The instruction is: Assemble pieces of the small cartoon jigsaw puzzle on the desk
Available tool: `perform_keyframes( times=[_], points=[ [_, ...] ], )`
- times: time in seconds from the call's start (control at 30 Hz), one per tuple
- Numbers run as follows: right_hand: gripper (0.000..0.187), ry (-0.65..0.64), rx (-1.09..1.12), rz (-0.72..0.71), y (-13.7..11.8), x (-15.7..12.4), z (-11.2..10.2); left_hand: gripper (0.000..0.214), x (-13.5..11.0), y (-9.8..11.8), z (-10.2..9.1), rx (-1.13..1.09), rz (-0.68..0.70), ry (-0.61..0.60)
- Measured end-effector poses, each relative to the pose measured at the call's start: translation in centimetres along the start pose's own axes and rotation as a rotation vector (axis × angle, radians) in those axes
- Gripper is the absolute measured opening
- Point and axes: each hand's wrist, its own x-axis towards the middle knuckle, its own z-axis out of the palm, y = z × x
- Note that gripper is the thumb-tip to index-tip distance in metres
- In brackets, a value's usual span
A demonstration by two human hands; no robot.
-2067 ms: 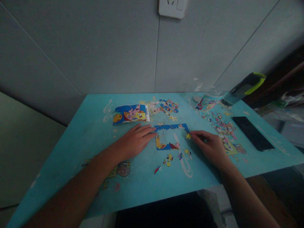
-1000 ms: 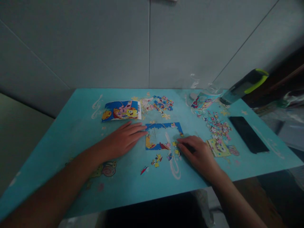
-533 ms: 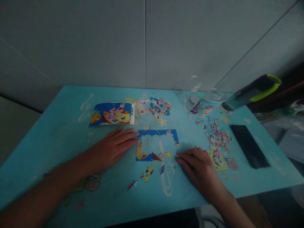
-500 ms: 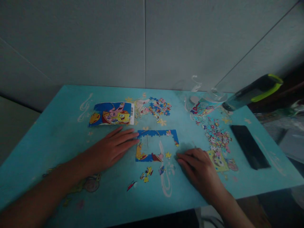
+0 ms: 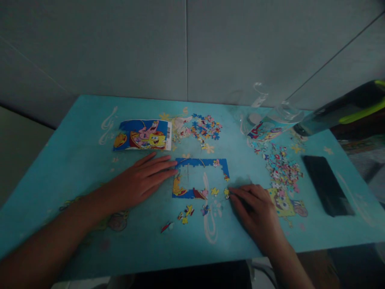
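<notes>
My left hand (image 5: 144,178) lies flat and open on the turquoise table (image 5: 75,168), its fingertips against the left edge of a partly built blue puzzle frame (image 5: 195,162). My right hand (image 5: 255,208) rests palm down to the right of the frame. Its fingers are pressed together, and their tips are on a small yellow puzzle piece (image 5: 226,193) by the frame's lower right corner. Another yellow piece (image 5: 214,191) lies just left of it. A few loose pieces (image 5: 186,210) sit below the frame.
A cartoon picture card (image 5: 141,135) lies at the back left, with a pile of pieces (image 5: 206,126) beside it. A second scatter of pieces (image 5: 282,166), a clear tipped container (image 5: 270,124), a black phone (image 5: 326,184) and a dark bottle (image 5: 345,114) are on the right.
My right hand came down from the frame's right side to its lower right corner, and a yellow piece now sits at its fingertips. My left hand stayed flat. The view shifted closer.
</notes>
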Motion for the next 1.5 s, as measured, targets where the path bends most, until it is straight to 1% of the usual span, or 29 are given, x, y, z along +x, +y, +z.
perform_keyframes(
  times=[0.07,0.17,0.27,0.43,0.57,0.63,0.7,0.77,0.8,0.83,0.87,0.97,1.1,1.2,1.3,1.37,1.43,1.5],
  points=[
    [0.022,0.009,-0.016,-0.015,-0.1,0.2,0.0,0.053,0.1,0.1,-0.1,0.001,0.006,0.013],
    [0.025,-0.01,-0.054,-0.053,-0.2,0.3,0.1,0.05,0.4,0.1,-0.3,0.009,0.009,0.019],
    [0.024,-0.017,-0.083,-0.057,-0.2,0.4,0.3,0.05,0.5,0.0,-0.3,0.009,0.03,0.049],
    [0.022,0.013,-0.076,-0.041,0.1,0.4,0.6,0.048,0.8,-0.2,-0.1,-0.014,0.056,0.076],
    [0.023,0.046,-0.073,-0.067,0.4,0.5,0.5,0.047,0.8,-0.3,0.0,-0.009,0.056,0.076],
    [0.022,0.085,-0.054,-0.092,0.0,0.4,0.6,0.047,0.8,-0.3,0.0,-0.008,0.047,0.07],
    [0.019,0.125,0.0,-0.124,-1.1,0.2,0.9,0.047,0.8,-0.3,0.1,-0.008,0.038,0.062],
    [0.019,0.121,0.077,-0.162,-2.9,0.0,1.6,0.048,0.9,-0.4,0.1,-0.006,0.036,0.054],
    [0.02,0.086,0.099,-0.191,-4.0,-0.1,2.0,0.048,0.9,-0.4,0.1,-0.004,0.036,0.052],
    [0.021,0.03,0.083,-0.221,-5.1,-0.1,2.5,0.048,0.9,-0.4,0.1,-0.002,0.035,0.052],
    [0.022,0.002,0.059,-0.229,-6.1,-0.1,3.0,0.048,1.0,-0.4,0.1,0.001,0.036,0.051],
    [0.024,-0.071,0.025,-0.183,-8.4,0.1,4.2,0.047,1.0,-0.4,0.1,0.002,0.044,0.051],
    [0.021,-0.052,0.039,-0.091,-9.4,0.3,5.1,0.046,1.0,-0.4,0.2,-0.016,0.045,0.079],
    [0.014,-0.03,0.109,-0.055,-9.3,0.4,5.0,0.047,0.9,-0.5,0.3,0.008,0.042,0.058],
    [0.007,-0.05,0.224,-0.004,-8.2,0.6,3.9,0.048,0.9,-0.5,0.3,0.028,0.036,0.041],
    [0.01,-0.023,0.252,0.08,-6.5,1.1,2.4,0.048,0.9,-0.6,0.4,0.036,0.043,0.043],
    [0.016,0.069,0.23,0.214,-4.4,1.7,0.9,0.048,0.8,-0.6,0.4,0.04,0.049,0.048],
    [0.022,0.126,0.202,0.321,-2.4,2.3,-0.2,0.049,0.8,-0.7,0.5,0.034,0.049,0.055]
  ],
)
